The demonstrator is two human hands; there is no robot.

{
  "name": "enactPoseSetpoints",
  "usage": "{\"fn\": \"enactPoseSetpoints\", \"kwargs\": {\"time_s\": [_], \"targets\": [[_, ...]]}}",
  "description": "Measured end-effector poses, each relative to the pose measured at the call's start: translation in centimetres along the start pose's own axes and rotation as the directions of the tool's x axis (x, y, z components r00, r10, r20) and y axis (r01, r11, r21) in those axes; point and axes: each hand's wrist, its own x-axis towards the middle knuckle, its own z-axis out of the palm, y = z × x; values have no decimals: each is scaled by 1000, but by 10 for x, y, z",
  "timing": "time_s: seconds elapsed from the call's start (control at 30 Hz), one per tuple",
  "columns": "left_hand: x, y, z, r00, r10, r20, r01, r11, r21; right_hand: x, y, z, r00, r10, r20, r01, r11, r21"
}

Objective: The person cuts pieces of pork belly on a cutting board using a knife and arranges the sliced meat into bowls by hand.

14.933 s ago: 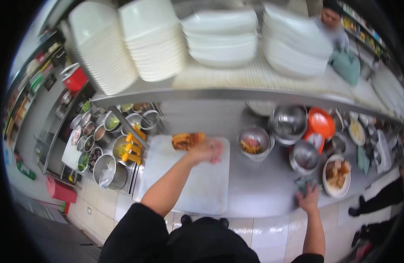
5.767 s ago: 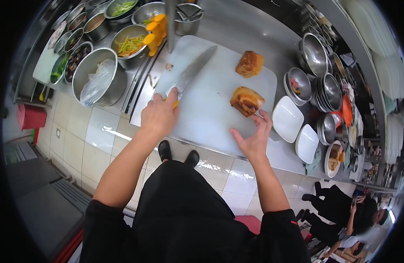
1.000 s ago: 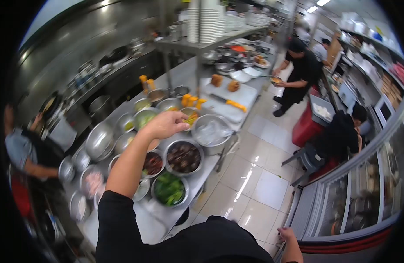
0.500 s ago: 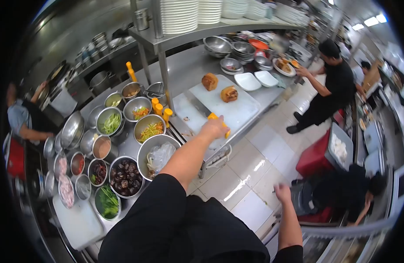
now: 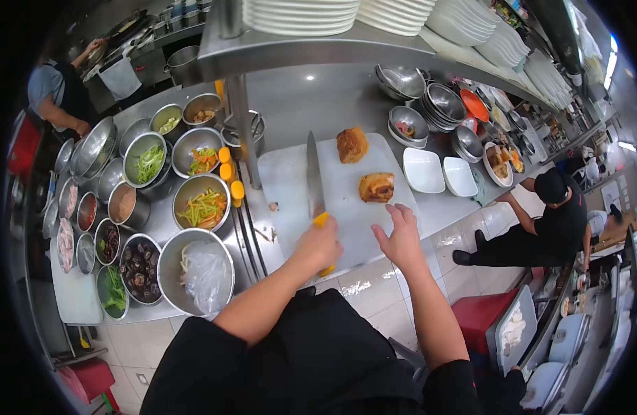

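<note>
My left hand (image 5: 317,245) is closed around the yellow handle of a kitchen knife (image 5: 314,173). The broad blade lies over the left part of a white cutting board (image 5: 284,169) and points away from me. Over the board's near right part, my right hand (image 5: 401,238) is open with fingers apart, holding nothing. Just beyond its fingertips sits a browned chunk of meat (image 5: 376,187). A second browned meat chunk (image 5: 352,144) rests farther back on the board. Neither chunk is touched by my hands or the blade.
On the left stand several steel bowls, including one with a plastic bag (image 5: 206,283). White square dishes (image 5: 423,171) and stacked steel bowls (image 5: 443,104) sit right. A plate shelf (image 5: 311,52) overhangs the counter. A person in black (image 5: 554,214) is at the right.
My right hand has come up from the right side to the board near the meat. My left hand keeps hold of the knife. The view has turned toward the board.
</note>
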Motion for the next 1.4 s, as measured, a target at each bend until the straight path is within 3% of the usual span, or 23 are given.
{"fn": "enactPoseSetpoints", "kwargs": {"time_s": [0.07,0.13,0.3,0.33,0.43,0.47,0.57,0.63,0.67,0.77,0.83,0.9,0.93,1.03,1.07,1.17,1.23,1.3,1.33,1.4], "targets": [[-7,-19,3,997,-25,-78,17,995,-96,11,12,4,999,-14,-49,11,999,-44],[-8,-31,-4,987,-65,-144,43,988,-151,41,16,-2,997,-78,21,79,996,-51],[-15,-32,-29,926,-297,-231,267,951,-154,105,40,10,931,-183,316,242,957,-160],[-21,-35,-28,904,-270,-332,243,962,-121,111,45,8,912,-205,355,281,944,-176],[-71,-31,-26,902,-263,-342,219,962,-161,137,68,-2,806,-218,550,273,962,-18],[-87,-30,-19,914,-287,-288,235,950,-205,138,72,-6,824,-236,515,282,959,-11],[-116,-14,14,936,-339,-94,286,889,-357,143,83,-19,838,-89,539,143,988,-60],[-113,-1,39,934,-355,52,332,803,-495,145,92,-25,841,-122,527,129,991,25],[-110,-1,53,936,-351,14,288,745,-601,144,97,-28,842,-136,522,121,991,63],[-113,-23,53,851,-520,-66,383,702,-600,148,108,-24,841,-186,508,126,981,150],[-121,-31,38,740,-596,-312,402,764,-505,155,111,-19,830,-193,523,68,966,249],[-125,-35,30,646,-354,-676,401,911,-94,168,121,-16,810,-157,564,-84,922,377],[-130,-21,23,646,-498,-578,459,859,-226,176,127,-14,779,-120,616,-169,905,390],[-126,15,37,685,-507,-523,301,850,-431,176,120,-23,897,-163,410,34,952,304],[-121,20,46,694,-459,-555,237,873,-426,175,115,-23,911,-144,386,64,975,211],[-103,32,60,696,-547,-465,262,797,-544,175,106,-23,938,-121,324,147,987,-56],[-93,29,67,743,-533,-404,320,814,-485,181,102,-20,933,-171,318,239,953,-188],[-89,25,66,785,-559,-265,445,808,-385,194,88,-15,923,-274,270,321,936,-148],[-88,19,69,792,-547,-271,432,816,-383,203,80,-9,916,-319,245,356,925,-128],[-86,3,74,800,-554,-232,423,794,-437,231,53,12,898,-214,385,332,903,-273]]}}
